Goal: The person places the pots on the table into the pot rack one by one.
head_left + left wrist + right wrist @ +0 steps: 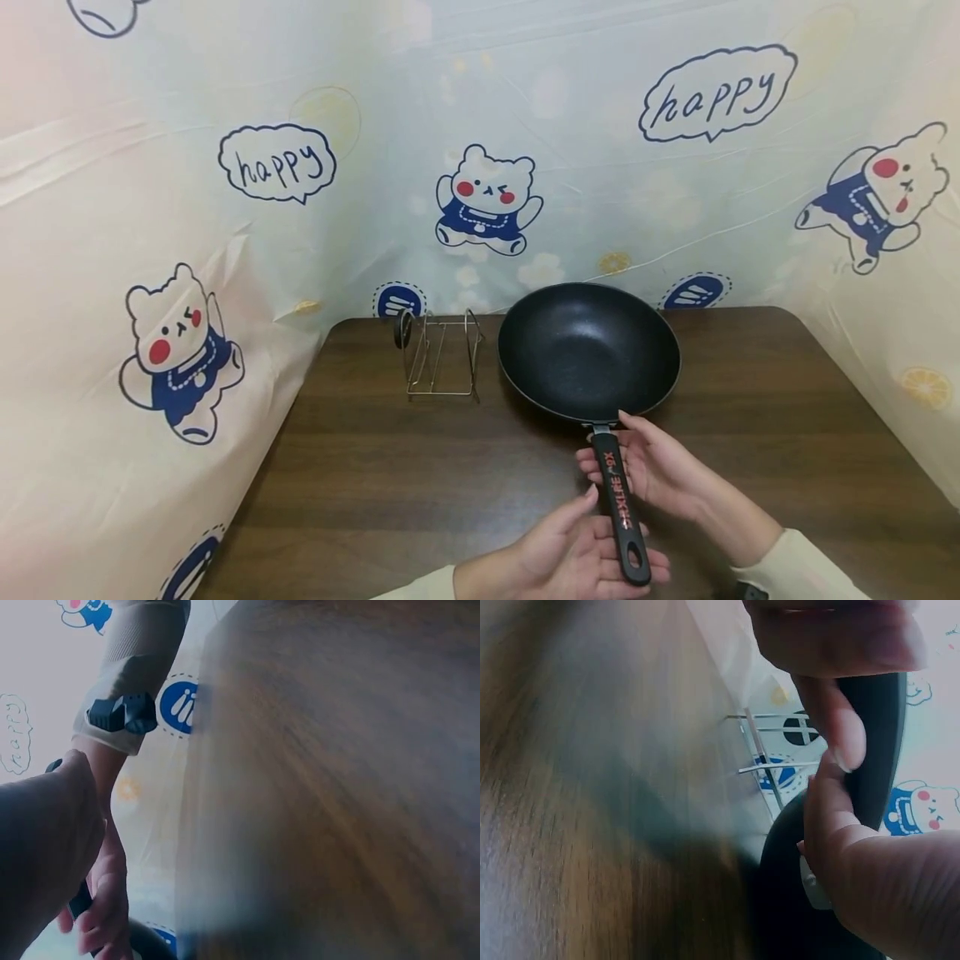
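Note:
A black wok (pixel 592 354) with a long black handle is on the right half of the table, its handle toward me. My left hand (pixel 566 542) lies palm up beneath the handle's end, fingers extended under it and thumb apart. Nearer the wok's bowl, my right hand (pixel 660 467) has its fingers reaching under the handle, with the thumb pointing up toward the rim. The right wrist view shows fingers of both hands beside the handle (pixel 881 742). Part of the right hand (pixel 109 900) shows past the left forearm in the left wrist view.
Left of the wok stands a wire rack (pixel 442 393) with a round black piece on its left side. The brown wooden table (pixel 360 483) meets a printed cloth (pixel 390 217) at the back and sides. A dark device (pixel 124 712) is strapped on the right sleeve.

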A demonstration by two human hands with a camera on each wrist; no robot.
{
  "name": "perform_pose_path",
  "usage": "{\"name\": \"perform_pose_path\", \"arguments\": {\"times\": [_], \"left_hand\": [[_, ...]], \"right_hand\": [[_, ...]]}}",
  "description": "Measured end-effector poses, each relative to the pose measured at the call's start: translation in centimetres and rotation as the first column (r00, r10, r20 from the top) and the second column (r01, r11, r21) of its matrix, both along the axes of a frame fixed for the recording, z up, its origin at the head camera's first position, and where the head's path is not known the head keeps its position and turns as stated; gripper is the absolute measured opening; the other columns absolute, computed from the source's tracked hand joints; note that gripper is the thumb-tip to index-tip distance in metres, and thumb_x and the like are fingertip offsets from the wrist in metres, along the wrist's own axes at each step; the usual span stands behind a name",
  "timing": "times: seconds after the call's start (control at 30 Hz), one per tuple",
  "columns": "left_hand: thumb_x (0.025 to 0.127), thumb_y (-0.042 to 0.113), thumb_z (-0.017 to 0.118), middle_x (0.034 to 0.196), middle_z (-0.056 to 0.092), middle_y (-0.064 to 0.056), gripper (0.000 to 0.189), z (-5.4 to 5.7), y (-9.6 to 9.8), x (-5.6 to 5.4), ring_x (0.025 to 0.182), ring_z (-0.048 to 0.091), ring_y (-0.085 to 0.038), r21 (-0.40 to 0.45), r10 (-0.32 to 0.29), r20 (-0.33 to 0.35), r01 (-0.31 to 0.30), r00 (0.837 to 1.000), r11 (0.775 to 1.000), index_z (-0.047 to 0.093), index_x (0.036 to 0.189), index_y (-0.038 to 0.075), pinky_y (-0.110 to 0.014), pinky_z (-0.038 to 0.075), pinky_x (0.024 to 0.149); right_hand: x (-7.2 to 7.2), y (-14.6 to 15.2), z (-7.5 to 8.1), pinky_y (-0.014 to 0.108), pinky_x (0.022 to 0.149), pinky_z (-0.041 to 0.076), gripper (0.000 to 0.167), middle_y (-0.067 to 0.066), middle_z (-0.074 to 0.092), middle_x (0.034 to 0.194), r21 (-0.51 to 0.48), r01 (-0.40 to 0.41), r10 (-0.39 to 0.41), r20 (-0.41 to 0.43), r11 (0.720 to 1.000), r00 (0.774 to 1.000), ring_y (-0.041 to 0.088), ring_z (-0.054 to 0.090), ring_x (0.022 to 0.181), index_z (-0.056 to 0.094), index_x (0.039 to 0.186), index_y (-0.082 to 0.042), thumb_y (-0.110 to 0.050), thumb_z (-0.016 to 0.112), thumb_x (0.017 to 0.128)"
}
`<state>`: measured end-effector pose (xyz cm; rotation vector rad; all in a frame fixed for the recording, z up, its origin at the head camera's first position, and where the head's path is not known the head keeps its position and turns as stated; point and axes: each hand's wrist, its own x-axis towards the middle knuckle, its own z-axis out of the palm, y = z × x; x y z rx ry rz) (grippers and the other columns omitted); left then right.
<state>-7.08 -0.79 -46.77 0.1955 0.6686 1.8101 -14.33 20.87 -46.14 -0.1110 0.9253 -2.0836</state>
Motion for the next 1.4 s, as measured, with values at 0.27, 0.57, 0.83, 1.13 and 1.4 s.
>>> {"name": "perform_pose_path", "arguments": {"times": [0.27,0.57,0.83,1.13,1.4], "left_hand": [[0.102,0.057,0.034,0.144,0.047,-0.025,0.070,0.0,0.8,0.2,0.137,0.041,-0.036,-0.030,0.038,-0.020,-0.038,0.999,0.999,0.038,0.145,0.002,-0.045,0.029,0.114],[0.100,0.048,0.038,0.109,0.064,-0.005,0.051,0.3,2.0,0.8,0.107,0.062,-0.019,-0.101,0.084,-0.081,-0.092,0.993,0.991,0.050,0.130,0.009,-0.034,0.046,0.097],[0.098,0.040,0.042,0.094,0.061,-0.001,0.026,0.5,2.7,1.2,0.085,0.057,-0.013,-0.183,0.134,-0.037,-0.138,0.990,0.973,0.052,0.106,0.017,-0.027,0.045,0.080],[0.099,0.037,0.045,0.081,0.056,0.004,0.019,0.2,3.2,1.2,0.073,0.051,-0.008,-0.223,0.151,-0.034,-0.154,0.988,0.963,0.052,0.094,0.020,-0.020,0.042,0.068],[0.102,0.035,0.041,0.068,0.041,0.008,0.028,-0.4,3.8,1.0,0.060,0.035,-0.005,-0.171,0.114,-0.032,-0.117,0.993,0.978,0.049,0.079,0.022,-0.017,0.026,0.059]], "right_hand": [[-0.5,-0.8,-0.3,0.036,0.095,0.050,0.055,0.011,0.065,0.113,-0.021,-0.030,0.031,0.016,0.999,0.999,0.021,0.065,0.101,0.041,0.135,0.003,-0.042,0.026,0.109],[-0.7,-1.6,-0.4,0.032,0.081,0.054,0.042,0.002,0.065,0.092,0.118,-0.003,0.000,0.024,0.993,1.000,0.014,0.064,0.082,0.053,0.121,-0.005,-0.040,0.035,0.107],[-1.0,-2.2,-0.5,0.030,0.075,0.054,0.033,0.000,0.061,0.084,0.186,0.022,-0.030,0.043,0.982,0.999,0.012,0.061,0.073,0.054,0.108,-0.009,-0.039,0.040,0.106],[-1.2,-3.0,-1.1,0.026,0.065,0.053,0.027,-0.003,0.057,0.075,0.254,0.052,-0.058,0.015,0.966,0.998,0.009,0.058,0.063,0.055,0.096,-0.013,-0.037,0.046,0.104],[-1.3,-3.7,-1.3,0.025,0.061,0.051,0.025,-0.004,0.055,0.071,0.316,0.087,-0.088,-0.010,0.945,0.996,0.008,0.055,0.059,0.054,0.088,-0.014,-0.034,0.051,0.102]]}}
